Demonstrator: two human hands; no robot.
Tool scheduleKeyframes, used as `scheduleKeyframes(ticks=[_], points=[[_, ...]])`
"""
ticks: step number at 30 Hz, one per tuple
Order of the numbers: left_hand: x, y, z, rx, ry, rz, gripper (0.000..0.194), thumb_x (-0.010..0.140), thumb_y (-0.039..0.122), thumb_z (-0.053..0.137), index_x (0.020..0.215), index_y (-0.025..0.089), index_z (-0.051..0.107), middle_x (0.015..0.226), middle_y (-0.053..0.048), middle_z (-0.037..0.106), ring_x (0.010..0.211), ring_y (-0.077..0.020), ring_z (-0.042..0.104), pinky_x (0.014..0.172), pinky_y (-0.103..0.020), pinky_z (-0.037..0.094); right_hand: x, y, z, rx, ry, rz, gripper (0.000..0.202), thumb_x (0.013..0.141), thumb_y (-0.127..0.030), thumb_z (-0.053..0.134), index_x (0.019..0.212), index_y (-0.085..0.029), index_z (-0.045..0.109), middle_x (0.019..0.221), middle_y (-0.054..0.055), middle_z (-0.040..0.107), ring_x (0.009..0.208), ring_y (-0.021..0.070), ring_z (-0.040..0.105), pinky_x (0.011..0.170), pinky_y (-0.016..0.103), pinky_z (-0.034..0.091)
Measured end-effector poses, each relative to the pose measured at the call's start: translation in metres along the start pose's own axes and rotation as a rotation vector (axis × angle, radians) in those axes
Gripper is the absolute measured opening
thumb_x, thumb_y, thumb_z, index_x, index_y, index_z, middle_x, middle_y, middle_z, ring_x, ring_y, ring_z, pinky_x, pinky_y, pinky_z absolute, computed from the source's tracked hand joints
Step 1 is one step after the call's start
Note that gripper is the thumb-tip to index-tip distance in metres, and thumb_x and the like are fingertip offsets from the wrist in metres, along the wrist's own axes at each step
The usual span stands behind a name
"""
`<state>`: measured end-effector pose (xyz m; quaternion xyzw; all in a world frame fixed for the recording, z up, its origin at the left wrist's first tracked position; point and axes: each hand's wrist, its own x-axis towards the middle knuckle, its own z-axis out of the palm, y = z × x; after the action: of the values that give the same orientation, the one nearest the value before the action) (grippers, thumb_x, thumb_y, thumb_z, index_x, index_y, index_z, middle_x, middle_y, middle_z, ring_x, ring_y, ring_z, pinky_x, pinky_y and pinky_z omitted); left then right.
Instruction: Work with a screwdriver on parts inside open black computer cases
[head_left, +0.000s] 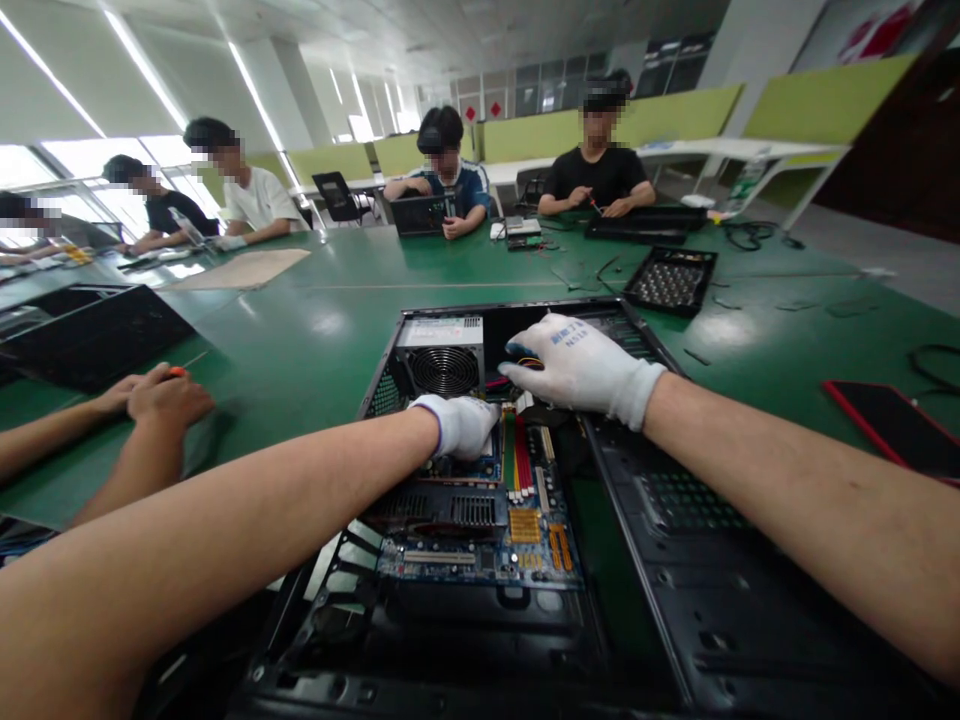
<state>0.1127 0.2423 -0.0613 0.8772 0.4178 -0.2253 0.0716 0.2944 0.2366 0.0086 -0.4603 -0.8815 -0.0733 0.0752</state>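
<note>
An open black computer case (517, 690) lies in front of me with a blue motherboard (450, 568) inside. My left hand (466, 425), in a white glove, reaches down to the board beside the memory slots (520, 465). Its fingers are pressed together, and their tips are hidden, so I cannot make out what they pinch. Over the case's far part is my right hand (574, 365), also gloved, with thumb and forefinger apart. Thin coloured wires (529, 362) run beneath it. A power supply (442, 355) with a black fan grille sits at the far left of the case.
At left, another person's hands (169, 395) hold an orange-handled tool near a dark panel (97, 335). A black tray-like part (671, 280) and a red-edged black object (892, 425) lie on the green table (337, 262). Several people work across the table.
</note>
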Motion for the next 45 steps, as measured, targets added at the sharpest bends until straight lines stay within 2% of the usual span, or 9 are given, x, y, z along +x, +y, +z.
scheduleKeyframes(ticks=[5,14,20,25,30,38,42,45], points=[[0.0004,0.0003,0.0003,-0.003,-0.014,-0.007,0.052,0.078,0.027,0.074,0.126,0.012,0.063,0.125,-0.019,0.071,0.114,-0.0332,0.071,0.096,-0.038,0.058,0.0005,0.0007,-0.0001,0.005,-0.016,-0.013,0.051,0.1,-0.054,0.048,0.119,-0.014,0.073,0.112,0.015,0.076,0.106,0.03,0.066,0.089,0.037,0.045],[-0.0007,0.0011,-0.0055,0.009,0.028,-0.036,0.047,0.084,0.038,0.072,0.123,0.014,0.067,0.123,-0.017,0.073,0.113,-0.0333,0.071,0.097,-0.038,0.058,0.0,-0.0016,-0.0036,0.009,-0.038,-0.012,0.046,0.1,-0.052,0.048,0.112,-0.016,0.074,0.109,0.014,0.077,0.104,0.0287,0.067,0.088,0.035,0.044],[-0.003,0.0022,-0.0081,0.037,0.039,-0.037,0.048,0.085,0.034,0.07,0.128,0.014,0.065,0.127,-0.016,0.072,0.115,-0.0312,0.07,0.098,-0.036,0.057,0.0001,-0.0019,-0.0042,0.011,-0.045,-0.012,0.044,0.1,-0.051,0.049,0.109,-0.016,0.074,0.107,0.013,0.077,0.102,0.0279,0.067,0.086,0.034,0.043],[-0.0033,0.002,-0.0062,0.037,0.003,-0.058,0.046,0.083,0.036,0.072,0.123,0.014,0.067,0.123,-0.016,0.073,0.113,-0.0333,0.071,0.096,-0.038,0.058,0.0,-0.002,-0.0045,0.012,-0.046,-0.018,0.045,0.1,-0.052,0.048,0.111,-0.016,0.074,0.108,0.013,0.077,0.102,0.0279,0.067,0.085,0.034,0.043],[0.002,-0.0028,-0.0015,0.033,0.019,-0.046,0.053,0.075,0.028,0.077,0.124,0.015,0.066,0.124,-0.016,0.072,0.112,-0.0332,0.071,0.096,-0.039,0.059,0.0001,-0.0022,-0.0042,-0.003,-0.048,-0.023,0.044,0.1,-0.051,0.048,0.108,-0.016,0.074,0.105,0.013,0.077,0.099,0.0278,0.067,0.084,0.035,0.043],[0.0033,-0.003,-0.002,0.044,0.023,-0.009,0.058,0.072,0.019,0.076,0.128,0.016,0.064,0.128,-0.015,0.07,0.116,-0.0314,0.069,0.099,-0.036,0.057,-0.0011,-0.0021,-0.0041,-0.005,-0.029,-0.033,0.045,0.1,-0.051,0.048,0.109,-0.015,0.074,0.105,0.014,0.077,0.1,0.0282,0.068,0.085,0.035,0.044],[0.0036,-0.0052,-0.0031,0.051,0.037,0.006,0.061,0.074,0.028,0.078,0.131,0.015,0.063,0.127,-0.016,0.072,0.113,-0.033,0.07,0.095,-0.037,0.059,-0.0017,-0.0015,-0.0039,0.006,-0.035,-0.03,0.045,0.1,-0.051,0.048,0.109,-0.016,0.074,0.106,0.014,0.078,0.1,0.0281,0.069,0.085,0.035,0.044],[0.0035,-0.0051,-0.0066,0.091,-0.025,-0.024,0.052,0.076,0.036,0.078,0.123,0.015,0.069,0.121,-0.015,0.074,0.109,-0.0325,0.072,0.092,-0.036,0.059,-0.0018,-0.0011,-0.0039,0.007,-0.031,-0.029,0.045,0.1,-0.052,0.048,0.108,-0.016,0.075,0.106,0.014,0.078,0.099,0.0283,0.069,0.085,0.036,0.045]])
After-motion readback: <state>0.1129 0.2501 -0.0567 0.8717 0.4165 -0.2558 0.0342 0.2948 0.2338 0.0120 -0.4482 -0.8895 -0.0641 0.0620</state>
